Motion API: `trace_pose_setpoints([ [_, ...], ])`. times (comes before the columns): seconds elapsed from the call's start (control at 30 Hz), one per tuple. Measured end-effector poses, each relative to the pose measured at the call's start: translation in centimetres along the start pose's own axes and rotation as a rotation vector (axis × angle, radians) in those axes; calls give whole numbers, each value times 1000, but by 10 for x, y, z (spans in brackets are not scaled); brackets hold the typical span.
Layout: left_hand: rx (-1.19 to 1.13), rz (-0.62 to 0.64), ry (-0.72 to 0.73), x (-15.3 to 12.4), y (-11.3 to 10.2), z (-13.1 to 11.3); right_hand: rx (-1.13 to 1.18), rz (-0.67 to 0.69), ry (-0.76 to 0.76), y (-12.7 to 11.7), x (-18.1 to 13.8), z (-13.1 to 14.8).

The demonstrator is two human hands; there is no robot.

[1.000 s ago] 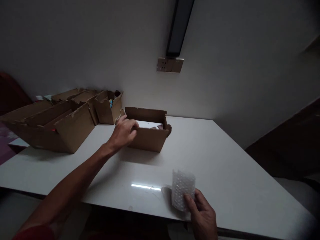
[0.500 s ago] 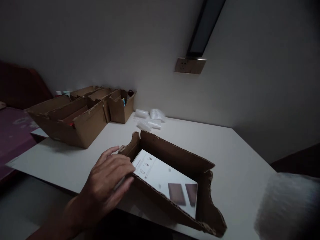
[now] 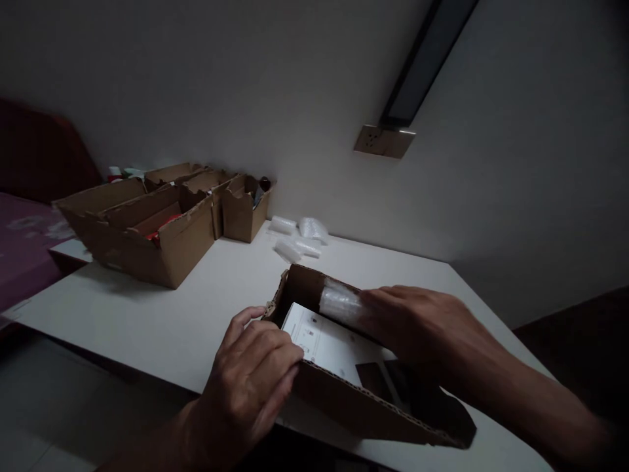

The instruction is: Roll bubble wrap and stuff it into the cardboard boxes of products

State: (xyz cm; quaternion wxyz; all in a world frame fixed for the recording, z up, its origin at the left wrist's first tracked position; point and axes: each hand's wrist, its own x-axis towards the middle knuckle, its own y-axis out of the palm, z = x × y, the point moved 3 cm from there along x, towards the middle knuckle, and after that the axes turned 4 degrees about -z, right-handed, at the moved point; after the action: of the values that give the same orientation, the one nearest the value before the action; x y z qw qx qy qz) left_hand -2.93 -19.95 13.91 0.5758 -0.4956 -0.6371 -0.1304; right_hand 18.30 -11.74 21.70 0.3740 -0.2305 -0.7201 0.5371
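My left hand (image 3: pixel 258 373) is closed over the near left rim of an open cardboard box (image 3: pixel 358 406), which stands tilted at the table's front edge. Inside lies a white box (image 3: pixel 322 347) with small printed drawings and dark panels on its face. Between that white box and the far cardboard wall, my right hand (image 3: pixel 413 321) grips a clear piece of bubble wrap (image 3: pixel 339 301), slightly blurred. Its fingertips are partly hidden by the back of the hand.
Several small rolls of bubble wrap (image 3: pixel 299 237) lie near the wall. More cardboard boxes (image 3: pixel 187 252), holding assorted items, stand at the left on the white table (image 3: pixel 393 259). A wall socket (image 3: pixel 384 142) sits below a dark-framed panel (image 3: pixel 432 59).
My right hand has come in from the right and brought the bubble wrap into the cardboard box. My left hand stays on the rim, and the view has shifted slightly.
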Motion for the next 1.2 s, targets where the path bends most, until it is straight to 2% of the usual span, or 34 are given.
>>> trace_pose_setpoints([
  [0.1,3,-9,-8,0,0,0,-89,179,-52,16,10,7],
  [0.17,6,-3,-1,0,0,1,-133,232,-72,24,9,9],
  [0.3,0,7,17,2,0,2,-185,250,-135,24,7,14],
  [0.43,12,10,8,2,1,3,-236,244,-101,15,10,20],
  [0.6,32,23,17,2,2,4,-251,415,-32,19,15,19],
  [0.77,64,56,29,4,2,7,-207,336,-99,24,18,23],
  [0.87,70,72,50,5,2,5,-180,338,-89,22,16,22],
  [0.93,68,46,47,3,2,3,-146,268,-55,15,9,18],
  [1.03,82,-71,-59,-8,3,7,-4,-36,49,-2,-21,-1],
  [1.13,55,-247,-221,-32,2,23,182,-390,248,-8,-80,-30],
  [1.17,26,-265,-284,-42,2,30,220,-457,333,-2,-102,-39],
  [1.2,-5,-247,-354,-52,3,38,256,-465,413,9,-124,-45],
])
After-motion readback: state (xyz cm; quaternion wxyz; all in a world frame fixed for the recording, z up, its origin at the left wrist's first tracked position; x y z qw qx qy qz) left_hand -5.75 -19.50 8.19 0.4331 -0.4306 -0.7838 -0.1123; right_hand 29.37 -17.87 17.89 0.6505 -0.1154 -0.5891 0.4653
